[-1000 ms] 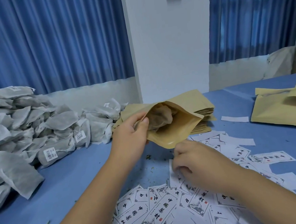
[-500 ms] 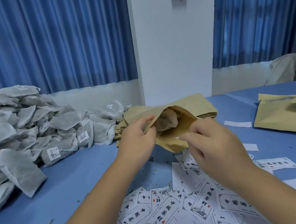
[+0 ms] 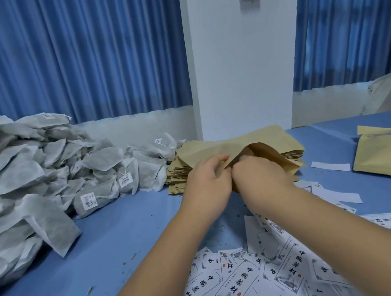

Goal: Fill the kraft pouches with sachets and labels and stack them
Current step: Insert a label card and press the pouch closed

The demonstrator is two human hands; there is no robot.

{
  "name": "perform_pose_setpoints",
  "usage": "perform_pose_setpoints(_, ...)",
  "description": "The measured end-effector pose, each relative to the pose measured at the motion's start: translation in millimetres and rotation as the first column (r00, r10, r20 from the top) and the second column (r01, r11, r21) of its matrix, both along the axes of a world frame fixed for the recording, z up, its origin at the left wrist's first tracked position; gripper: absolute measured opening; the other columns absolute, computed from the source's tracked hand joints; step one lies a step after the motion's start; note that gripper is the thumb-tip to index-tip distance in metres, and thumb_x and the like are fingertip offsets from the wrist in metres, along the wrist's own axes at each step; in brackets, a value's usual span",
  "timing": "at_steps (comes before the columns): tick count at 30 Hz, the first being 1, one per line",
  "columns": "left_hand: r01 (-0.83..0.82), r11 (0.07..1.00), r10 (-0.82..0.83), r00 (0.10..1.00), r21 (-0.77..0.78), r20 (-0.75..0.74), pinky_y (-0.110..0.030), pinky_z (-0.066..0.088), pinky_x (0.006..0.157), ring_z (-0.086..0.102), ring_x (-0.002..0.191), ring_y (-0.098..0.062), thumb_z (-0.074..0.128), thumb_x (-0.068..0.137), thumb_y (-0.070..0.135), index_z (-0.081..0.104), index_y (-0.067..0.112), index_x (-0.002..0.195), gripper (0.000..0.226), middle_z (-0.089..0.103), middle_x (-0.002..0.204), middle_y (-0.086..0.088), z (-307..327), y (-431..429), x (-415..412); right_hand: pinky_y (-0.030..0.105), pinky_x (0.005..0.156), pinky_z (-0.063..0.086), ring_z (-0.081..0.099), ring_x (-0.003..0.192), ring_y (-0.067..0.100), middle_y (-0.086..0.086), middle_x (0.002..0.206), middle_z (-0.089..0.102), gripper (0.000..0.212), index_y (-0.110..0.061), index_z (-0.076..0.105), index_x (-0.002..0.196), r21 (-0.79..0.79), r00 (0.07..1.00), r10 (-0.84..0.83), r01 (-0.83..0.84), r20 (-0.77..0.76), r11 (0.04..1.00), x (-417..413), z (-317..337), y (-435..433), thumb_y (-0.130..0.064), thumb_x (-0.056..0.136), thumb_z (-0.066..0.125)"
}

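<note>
My left hand (image 3: 206,181) grips the near lip of a kraft pouch (image 3: 277,155) and holds its mouth open above the table. My right hand (image 3: 260,176) is pressed against it, with its curled fingers pushed into the pouch's mouth. The fingertips and the label they took in are hidden inside. The pouch hangs over a flat stack of empty kraft pouches (image 3: 176,179). Grey sachets (image 3: 20,183) with small white tags lie heaped at the left. Printed labels (image 3: 244,283) are strewn on the blue table in front of me.
Filled kraft pouches (image 3: 389,154) lie at the right edge of the table. A blank white slip (image 3: 330,166) lies between them and the empty stack. A white pillar (image 3: 241,67) and blue curtains stand behind the table. Bare blue tabletop (image 3: 126,231) shows at the centre left.
My right hand rose from the strewn labels with one pinched, came up to the pouch and pushed its fingers into the mouth. My left hand kept its hold on the lip.
</note>
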State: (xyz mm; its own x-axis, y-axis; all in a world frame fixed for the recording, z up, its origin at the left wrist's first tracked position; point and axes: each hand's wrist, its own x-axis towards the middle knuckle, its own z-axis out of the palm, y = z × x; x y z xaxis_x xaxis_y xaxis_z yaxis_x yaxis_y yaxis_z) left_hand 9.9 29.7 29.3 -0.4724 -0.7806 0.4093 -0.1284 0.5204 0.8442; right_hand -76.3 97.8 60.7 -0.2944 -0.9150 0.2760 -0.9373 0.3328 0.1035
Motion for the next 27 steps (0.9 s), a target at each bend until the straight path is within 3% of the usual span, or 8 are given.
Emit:
perform_pose_setpoints(3, 0.000, 1.000, 0.000, 0.999, 0.018, -0.036, -0.044, 0.052, 0.092, 0.062, 0.106, -0.019, 0.053, 0.093, 0.019, 0.066, 0.025, 0.120, 0.030, 0.066, 0.115, 0.004, 1.5, 0.2, 1.1, 0.029, 0.055, 0.038, 0.040, 0.064, 0.018, -0.001, 0.067, 0.035, 0.014, -0.012, 0.055, 0.080, 0.033, 1.000, 0.004, -0.005, 0.023, 0.999, -8.9, -2.0, -12.1, 0.002, 0.080, 0.055)
perform_pose_setpoints(6, 0.016, 1.000, -0.015, 0.999, 0.017, -0.035, -0.044, 0.051, 0.094, 0.060, 0.109, -0.020, 0.054, 0.093, 0.021, 0.065, 0.025, 0.120, 0.030, 0.066, 0.115, 0.003, 3.2, 0.1, 1.7, 0.028, 0.051, 0.037, 0.041, 0.058, 0.017, 0.001, 0.067, 0.041, 0.027, -0.017, 0.042, 0.066, 0.050, 0.997, 0.050, -0.053, 0.055, 0.997, -18.3, -9.8, -14.7, 0.003, 0.081, 0.050)
perform_pose_setpoints(10, 0.016, 1.000, -0.016, 1.000, 0.013, -0.017, -0.043, 0.052, 0.093, 0.059, 0.111, -0.023, 0.053, 0.091, 0.021, 0.063, 0.026, 0.123, 0.035, 0.064, 0.118, 0.001, 3.5, -0.6, 2.8, 0.029, 0.054, 0.041, 0.050, 0.072, 0.021, 0.001, 0.085, 0.050, 0.024, -0.020, 0.050, 0.083, 0.008, 0.988, 0.150, -0.150, 0.035, 0.989, -20.9, -23.1, 5.6, 0.003, 0.076, 0.046)
perform_pose_setpoints(12, 0.016, 0.999, -0.015, 1.000, 0.038, -0.013, -0.043, 0.053, 0.092, 0.059, 0.112, -0.025, 0.052, 0.088, 0.020, 0.060, 0.027, 0.127, 0.040, 0.063, 0.121, 0.000, 2.9, -1.8, 2.6, 0.032, 0.062, 0.046, 0.054, 0.086, 0.023, -0.002, 0.102, 0.053, 0.030, -0.021, 0.058, 0.094, -0.144, 0.973, 0.231, -0.232, -0.024, 0.962, -22.5, -33.2, 21.8, 0.001, 0.075, 0.049)
perform_pose_setpoints(17, 0.032, 1.000, -0.032, 0.999, 0.000, -0.038, -0.045, 0.055, 0.087, 0.063, 0.102, -0.021, 0.050, 0.089, 0.008, 0.064, 0.038, 0.120, 0.046, 0.065, 0.115, 0.006, -0.6, -2.3, 0.4, 0.031, 0.047, 0.044, 0.058, 0.071, 0.025, 0.001, 0.088, 0.062, 0.020, -0.014, 0.070, 0.080, -0.431, 0.943, 0.329, -0.320, -0.057, 0.843, -29.1, -54.2, 52.3, 0.003, 0.069, 0.069)
perform_pose_setpoints(19, 0.044, 0.999, -0.044, 0.995, -0.002, -0.085, -0.047, 0.056, 0.082, 0.066, 0.093, -0.022, 0.046, 0.093, 0.007, 0.069, 0.043, 0.107, 0.045, 0.070, 0.104, 0.007, -2.4, -1.2, 3.7, 0.031, 0.053, 0.045, 0.058, 0.077, 0.023, 0.001, 0.091, 0.061, 0.019, -0.014, 0.071, 0.083, -0.468, 0.939, 0.340, -0.322, -0.048, 0.823, -35.5, -60.1, 55.6, 0.001, 0.070, 0.071)
perform_pose_setpoints(22, 0.073, 0.996, -0.066, 0.990, 0.053, -0.128, -0.045, 0.057, 0.086, 0.065, 0.100, -0.029, 0.043, 0.097, 0.004, 0.068, 0.035, 0.118, 0.046, 0.070, 0.108, 0.001, -0.2, -1.7, 8.1, 0.027, 0.067, 0.040, 0.059, 0.086, 0.025, 0.003, 0.100, 0.062, 0.021, -0.015, 0.070, 0.085, -0.488, 0.933, 0.351, -0.345, -0.082, 0.802, -43.8, -61.3, 58.3, -0.001, 0.069, 0.074)
perform_pose_setpoints(27, 0.123, 0.989, -0.103, 0.972, 0.081, -0.212, -0.031, 0.058, 0.079, 0.069, 0.098, -0.014, 0.038, 0.098, -0.005, 0.071, 0.033, 0.108, 0.052, 0.072, 0.110, 0.006, 16.4, 8.4, 21.7, 0.038, 0.079, 0.044, 0.058, 0.105, 0.027, 0.005, 0.113, 0.061, 0.037, -0.022, 0.069, 0.093, -0.440, 0.927, 0.356, -0.371, -0.120, 0.818, -49.1, -56.7, 63.2, -0.010, 0.060, 0.081)
